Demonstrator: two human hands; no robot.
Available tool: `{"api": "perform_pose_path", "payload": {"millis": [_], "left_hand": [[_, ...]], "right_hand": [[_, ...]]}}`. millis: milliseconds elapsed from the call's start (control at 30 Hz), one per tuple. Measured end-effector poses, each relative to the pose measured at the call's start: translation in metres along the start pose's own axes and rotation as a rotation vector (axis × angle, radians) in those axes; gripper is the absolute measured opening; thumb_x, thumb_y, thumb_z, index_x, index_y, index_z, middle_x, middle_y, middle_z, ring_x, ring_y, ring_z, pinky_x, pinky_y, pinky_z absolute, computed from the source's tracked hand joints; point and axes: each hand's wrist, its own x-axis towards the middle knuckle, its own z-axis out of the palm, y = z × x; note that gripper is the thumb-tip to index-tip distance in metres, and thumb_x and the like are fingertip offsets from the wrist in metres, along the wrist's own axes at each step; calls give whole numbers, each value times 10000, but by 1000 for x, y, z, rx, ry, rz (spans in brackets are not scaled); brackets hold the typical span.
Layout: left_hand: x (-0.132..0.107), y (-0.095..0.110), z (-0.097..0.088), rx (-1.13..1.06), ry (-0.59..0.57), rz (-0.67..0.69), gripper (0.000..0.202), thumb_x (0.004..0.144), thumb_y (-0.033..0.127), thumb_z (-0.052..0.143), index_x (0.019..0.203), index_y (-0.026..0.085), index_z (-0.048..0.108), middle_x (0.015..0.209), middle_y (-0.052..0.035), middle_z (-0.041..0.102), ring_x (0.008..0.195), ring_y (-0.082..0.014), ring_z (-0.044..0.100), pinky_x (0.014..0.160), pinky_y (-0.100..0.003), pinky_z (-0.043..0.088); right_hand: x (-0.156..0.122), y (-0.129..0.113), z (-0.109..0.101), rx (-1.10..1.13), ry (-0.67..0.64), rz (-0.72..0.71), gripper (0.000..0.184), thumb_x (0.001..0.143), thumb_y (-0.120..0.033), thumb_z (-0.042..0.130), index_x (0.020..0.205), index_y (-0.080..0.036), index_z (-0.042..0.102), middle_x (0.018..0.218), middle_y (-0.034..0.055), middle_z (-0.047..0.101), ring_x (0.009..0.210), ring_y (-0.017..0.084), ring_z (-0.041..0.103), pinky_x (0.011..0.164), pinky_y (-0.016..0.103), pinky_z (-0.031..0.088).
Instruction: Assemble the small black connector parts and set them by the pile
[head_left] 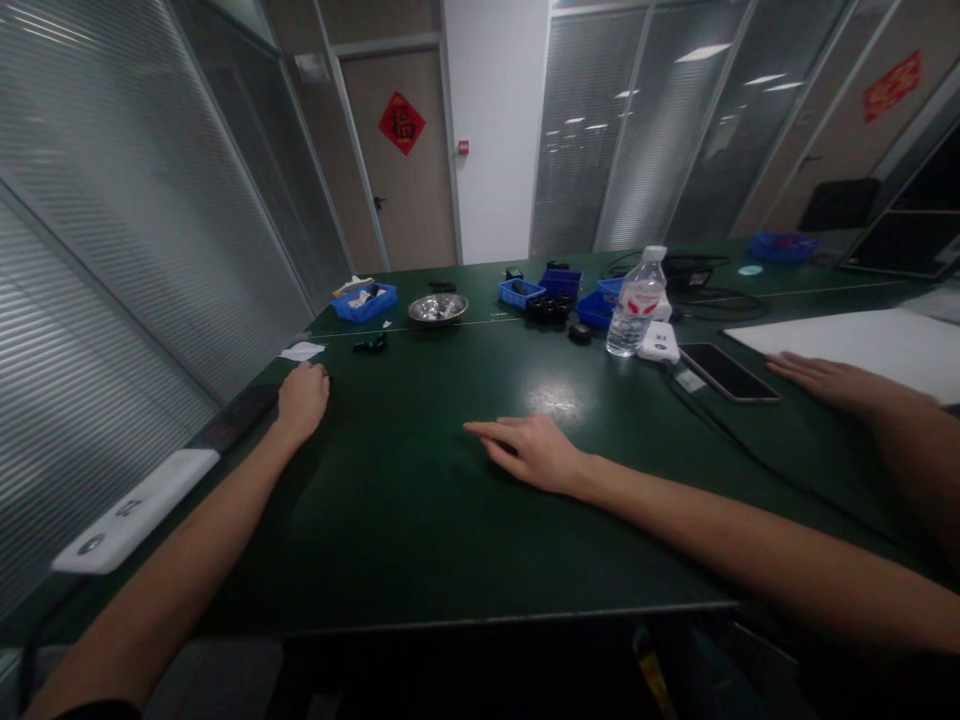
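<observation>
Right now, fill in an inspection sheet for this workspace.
Surface: green table, with a bright reflection beyond the right hand.
Things at hand: white paper just beyond the left hand.
Clutter: metal bowl, blue tray, water bottle, phone.
Hands: left curled, grip unclear; right has fingers extended, nothing seen held.
Cables: black cable running along the right side.
Surroundings: door with red sign; another person's hand near the phone.

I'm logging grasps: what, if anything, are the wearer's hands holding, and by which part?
Nothing shows in the right hand. Something dark shows beside the left hand; whether it's held cannot be told.
</observation>
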Motion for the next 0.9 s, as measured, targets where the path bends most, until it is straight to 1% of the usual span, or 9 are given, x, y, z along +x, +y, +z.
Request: {"api": "perform_pose_path", "payload": {"millis": [167,400,700,900], "left_hand": [[2,-2,1,-32,-19,-16,361,980,299,415,1025,124,727,1080,-180,668,956,-310,642,769,-391,523],[1,-2,2,9,4,23,385,992,280,393,1011,112,739,1061,-193,670,976,-325,634,758,-386,522],[1,2,-3,34,-22,10,389,987,263,401,1017,80,743,1043,-211,675,973,-331,650,818,-396,523],[0,3,-5,24,-26,31,380,988,263,400,1016,87,735,1080,-213,669,1001,-328,637,826,-386,520]], "right_hand": [[0,1,1,3,4,0,416,1058,-318,427,1436,-223,571,1069,64,745,780,141,672,711,264,483],[0,0,-1,9,-3,-2,420,1056,-312,428,1438,-213,572,1039,65,744,743,129,655,671,247,468],[0,1,1,11,10,-6,422,1051,-318,437,1438,-225,576,1045,68,751,727,126,655,668,245,467],[0,2,2,6,5,-2,419,1054,-316,433,1438,-225,573,1059,66,749,748,133,664,688,252,479]]}}
